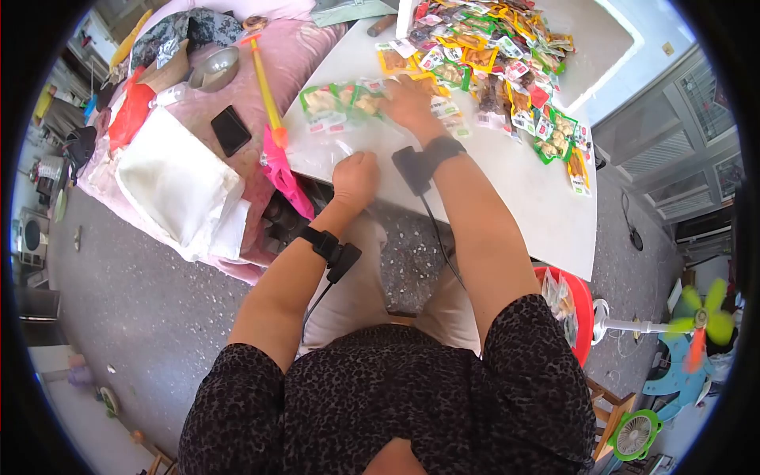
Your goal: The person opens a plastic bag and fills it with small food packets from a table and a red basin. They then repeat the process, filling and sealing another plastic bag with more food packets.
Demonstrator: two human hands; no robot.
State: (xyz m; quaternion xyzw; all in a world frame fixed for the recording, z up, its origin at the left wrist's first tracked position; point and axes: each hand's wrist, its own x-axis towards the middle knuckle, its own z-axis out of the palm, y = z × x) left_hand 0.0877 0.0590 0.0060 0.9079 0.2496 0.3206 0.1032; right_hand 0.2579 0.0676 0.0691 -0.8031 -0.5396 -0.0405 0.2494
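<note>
My left hand is closed at the near edge of the white table, pinching what looks like the edge of a clear plastic bag. Farther forward, my right hand is slightly blurred, its fingers bent against a green-edged snack packet; the grip is partly hidden. To its left lies another green-and-white snack packet, hazy as if under clear plastic. Yellow-edged packets lie just beyond my right fingers. A dark band with a small box sits on each wrist, trailing a cable.
A large heap of mixed snack packets covers the table's back. Left, a pink-covered surface holds a phone, a metal bowl and white cloth. A red tub stands below the table's right edge, beside a toy-like fan.
</note>
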